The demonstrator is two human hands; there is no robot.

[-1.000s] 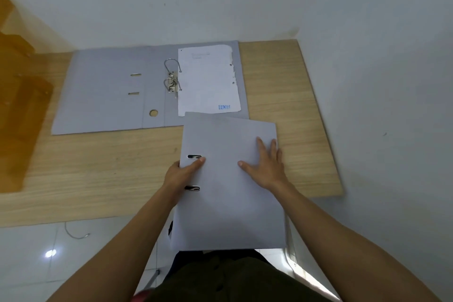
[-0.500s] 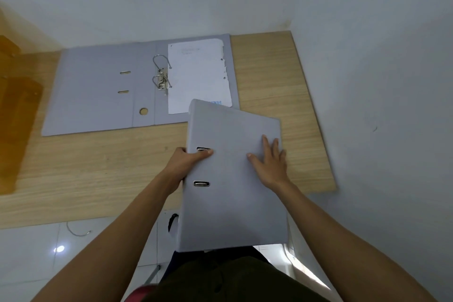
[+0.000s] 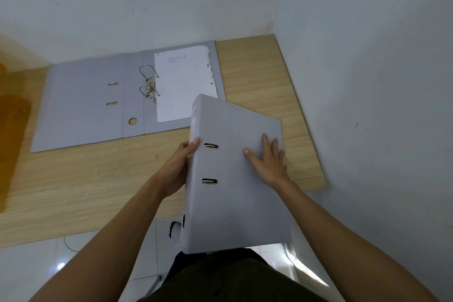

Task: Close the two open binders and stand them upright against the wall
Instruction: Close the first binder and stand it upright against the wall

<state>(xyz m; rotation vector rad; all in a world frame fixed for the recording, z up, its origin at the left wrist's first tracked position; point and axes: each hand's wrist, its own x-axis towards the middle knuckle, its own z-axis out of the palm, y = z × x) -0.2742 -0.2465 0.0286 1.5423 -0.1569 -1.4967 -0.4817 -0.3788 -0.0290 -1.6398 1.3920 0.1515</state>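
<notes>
Since a second ago, the closed binder [image 3: 235,179] has been raised from lying flat at the desk's near edge and tilted, so that its spine side is now lifted toward the camera and its far corner overlaps the lower right of the open binder [image 3: 93,105] in the head view. It is held between both hands above the near right part of the desk [image 3: 81,179], with its lower end hanging past the desk's front edge.

The left hand [image 3: 175,169] is wrapped around the spine side; its thumb is laid on the front cover just beside the upper of the two metal slots [image 3: 210,146], while the remaining fingers are hidden behind the spine, so their position cannot be told. The right hand [image 3: 267,159] is pressed flat on the cover near the binder's right edge, with the fingers [image 3: 266,141] extended and slightly spread and the thumb held apart to the left.

The open binder is laid flat at the back of the desk, close to the rear wall [image 3: 171,2], covers spread wide. Its ring mechanism [image 3: 149,83] is seen standing open, and a white sheet [image 3: 183,83] is rested on the right-hand cover. A second wall [image 3: 367,81] is met by the desk's right edge.
</notes>
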